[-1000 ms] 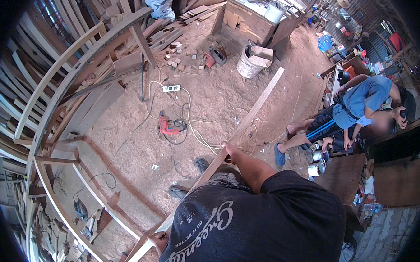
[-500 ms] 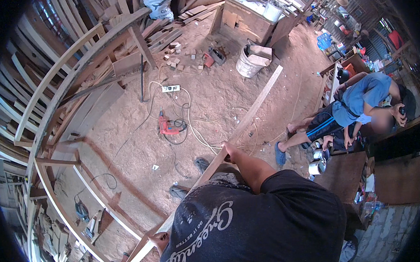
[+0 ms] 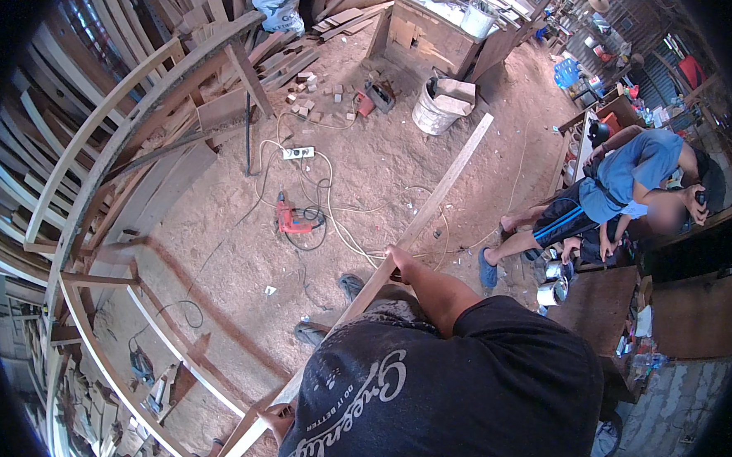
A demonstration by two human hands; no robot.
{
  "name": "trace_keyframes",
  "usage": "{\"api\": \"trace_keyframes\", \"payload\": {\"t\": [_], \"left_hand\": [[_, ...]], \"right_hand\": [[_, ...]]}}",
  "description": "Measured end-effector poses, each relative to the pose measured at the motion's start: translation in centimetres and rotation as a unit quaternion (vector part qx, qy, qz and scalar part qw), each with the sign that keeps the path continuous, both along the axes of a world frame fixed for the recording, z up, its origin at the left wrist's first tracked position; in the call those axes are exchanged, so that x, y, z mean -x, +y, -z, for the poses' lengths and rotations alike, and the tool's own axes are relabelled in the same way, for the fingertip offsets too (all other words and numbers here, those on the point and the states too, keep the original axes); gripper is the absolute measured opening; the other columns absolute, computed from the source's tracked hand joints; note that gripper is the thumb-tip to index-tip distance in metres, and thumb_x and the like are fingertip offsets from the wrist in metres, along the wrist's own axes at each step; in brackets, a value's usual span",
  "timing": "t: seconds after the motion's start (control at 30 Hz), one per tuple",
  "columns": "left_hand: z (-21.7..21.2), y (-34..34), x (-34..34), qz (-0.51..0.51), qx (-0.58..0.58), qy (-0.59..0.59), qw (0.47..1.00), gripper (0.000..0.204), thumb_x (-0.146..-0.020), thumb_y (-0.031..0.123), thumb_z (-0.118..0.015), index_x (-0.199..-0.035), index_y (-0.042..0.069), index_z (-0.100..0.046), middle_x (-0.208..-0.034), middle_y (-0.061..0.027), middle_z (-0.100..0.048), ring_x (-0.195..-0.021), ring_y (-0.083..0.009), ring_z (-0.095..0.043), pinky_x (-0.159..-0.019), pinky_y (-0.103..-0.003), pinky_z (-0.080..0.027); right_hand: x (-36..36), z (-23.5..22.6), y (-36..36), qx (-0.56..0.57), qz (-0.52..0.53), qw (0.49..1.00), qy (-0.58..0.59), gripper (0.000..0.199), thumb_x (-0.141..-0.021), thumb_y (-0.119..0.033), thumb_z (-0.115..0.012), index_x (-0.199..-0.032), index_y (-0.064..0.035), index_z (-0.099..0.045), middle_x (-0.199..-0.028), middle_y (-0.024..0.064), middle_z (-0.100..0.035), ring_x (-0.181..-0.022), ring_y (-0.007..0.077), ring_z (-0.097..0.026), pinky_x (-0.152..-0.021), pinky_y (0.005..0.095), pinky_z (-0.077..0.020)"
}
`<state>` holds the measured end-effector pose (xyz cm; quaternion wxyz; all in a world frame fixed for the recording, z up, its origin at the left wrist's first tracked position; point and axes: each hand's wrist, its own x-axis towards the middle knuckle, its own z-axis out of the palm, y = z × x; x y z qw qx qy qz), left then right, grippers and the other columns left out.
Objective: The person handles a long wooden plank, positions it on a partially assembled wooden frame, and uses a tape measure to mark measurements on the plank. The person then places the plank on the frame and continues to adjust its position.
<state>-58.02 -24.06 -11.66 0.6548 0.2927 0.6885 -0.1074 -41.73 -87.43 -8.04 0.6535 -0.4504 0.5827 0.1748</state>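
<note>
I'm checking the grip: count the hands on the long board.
2: the left hand toward the picture's lower left, the right hand near its middle, both on the long board. The dark shirt hides part of it, so more may be hidden.

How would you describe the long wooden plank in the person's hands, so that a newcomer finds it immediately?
Start at the black printed T-shirt at the bottom. Along its upper-left side, a long pale wooden plank runs diagonally. Unlike the large curved wooden frame at left, it is straight, gripped by the bare left hand and right hand.
</note>
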Motion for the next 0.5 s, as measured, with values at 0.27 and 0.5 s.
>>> {"api": "trace_keyframes", "payload": {"t": [0.27,0.5], "left_hand": [[-0.3,0.4,-0.6,-0.036,0.013,0.023,0.999,0.073,-0.086,0.083,-0.052,-0.091,0.010,-0.052,-0.078,-0.0097,-0.059,-0.072,-0.0262,-0.058,-0.060,-0.038,-0.050],[-2.7,-1.8,-0.1,-0.023,0.029,-0.104,0.994,0.069,-0.088,0.079,-0.056,-0.100,0.011,-0.053,-0.082,-0.0126,-0.060,-0.075,-0.0267,-0.061,-0.062,-0.041,-0.053]], "right_hand": [[-0.2,-0.4,0.2,0.009,0.019,1.000,0.008,0.042,-0.085,-0.050,-0.069,-0.108,-0.0163,-0.061,-0.100,0.0083,-0.064,-0.090,0.0262,-0.066,-0.085,0.0452,-0.0534],[0.0,0.9,-0.1,-0.007,-0.001,1.000,-0.005,0.041,-0.086,-0.050,-0.068,-0.109,-0.0161,-0.061,-0.101,0.0090,-0.065,-0.093,0.0270,-0.067,-0.084,0.0445,-0.0542]]}}
